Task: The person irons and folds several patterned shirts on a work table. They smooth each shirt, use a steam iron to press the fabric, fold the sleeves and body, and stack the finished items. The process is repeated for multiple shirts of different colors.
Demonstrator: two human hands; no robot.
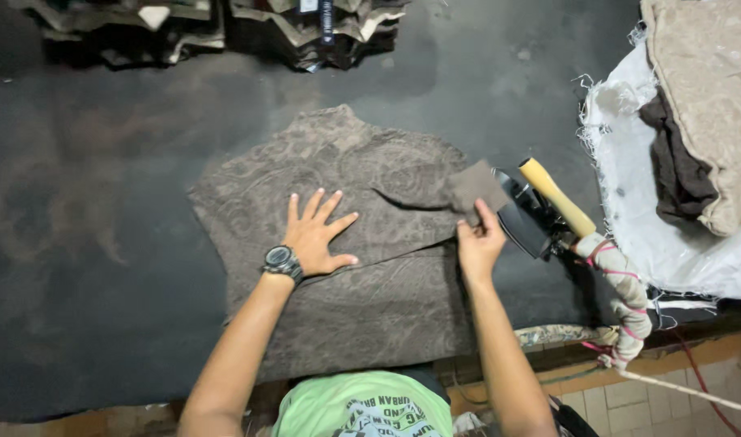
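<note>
Fabric first: from the head view, the brown patterned garment (346, 259) lies mid-counter. Keep your left hand (315, 235) flat with fingers spread, pinning it, while your right hand (479, 243) pinches the sleeve cuff (477, 186); pull it taut, clear of the iron (540, 212).

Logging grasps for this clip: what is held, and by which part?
Right hand pinches the patterned brown garment by its sleeve end; left hand presses flat, holding nothing.
</note>
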